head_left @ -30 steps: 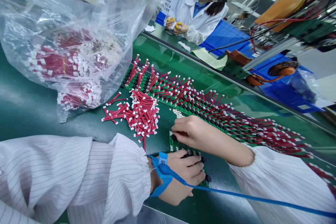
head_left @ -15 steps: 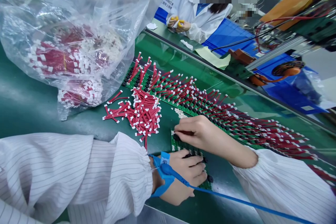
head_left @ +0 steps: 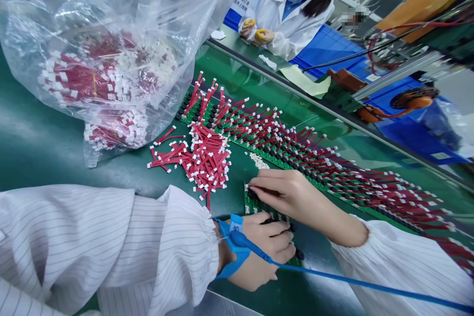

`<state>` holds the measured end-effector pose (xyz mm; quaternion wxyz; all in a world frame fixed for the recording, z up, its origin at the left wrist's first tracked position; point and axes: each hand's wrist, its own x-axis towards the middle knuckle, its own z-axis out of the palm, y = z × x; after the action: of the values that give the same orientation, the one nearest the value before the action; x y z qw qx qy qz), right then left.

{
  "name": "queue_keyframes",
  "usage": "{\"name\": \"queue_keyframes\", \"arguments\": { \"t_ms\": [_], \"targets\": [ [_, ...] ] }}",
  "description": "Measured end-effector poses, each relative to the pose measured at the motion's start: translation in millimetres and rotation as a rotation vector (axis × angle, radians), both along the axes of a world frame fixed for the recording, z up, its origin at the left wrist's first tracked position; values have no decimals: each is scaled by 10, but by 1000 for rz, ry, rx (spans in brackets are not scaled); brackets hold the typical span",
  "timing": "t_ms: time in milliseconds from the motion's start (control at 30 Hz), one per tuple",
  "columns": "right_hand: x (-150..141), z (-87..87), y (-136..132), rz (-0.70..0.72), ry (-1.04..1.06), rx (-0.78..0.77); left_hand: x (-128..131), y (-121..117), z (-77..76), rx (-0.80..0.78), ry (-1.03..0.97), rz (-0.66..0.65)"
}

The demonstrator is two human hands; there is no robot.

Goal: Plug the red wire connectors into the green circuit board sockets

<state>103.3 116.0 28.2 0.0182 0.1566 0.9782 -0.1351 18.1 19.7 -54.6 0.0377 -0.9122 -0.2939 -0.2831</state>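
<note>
Red wire leads with white connectors lie heaped just beside the green circuit board under the hands. The right hand brings thumb and fingertips tightly together at a black socket, hiding what they pinch. The left hand, wearing a blue wrist strap, curls over the board and clamps it. A close pinch against a braced board looks right for seating each lead squarely.

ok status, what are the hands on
Right hand at a black connector on the green circuit board. Left hand over the board's near end. Loose red wire leads alongside, not blocking.
</note>
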Motion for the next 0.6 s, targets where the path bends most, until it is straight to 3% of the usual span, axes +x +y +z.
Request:
{"name": "queue_keyframes", "arguments": {
  "t_ms": [600],
  "targets": [
    [-2,31,-21,23,-65,34,-98,-11,141,-134,32,-41]
  ]
}}
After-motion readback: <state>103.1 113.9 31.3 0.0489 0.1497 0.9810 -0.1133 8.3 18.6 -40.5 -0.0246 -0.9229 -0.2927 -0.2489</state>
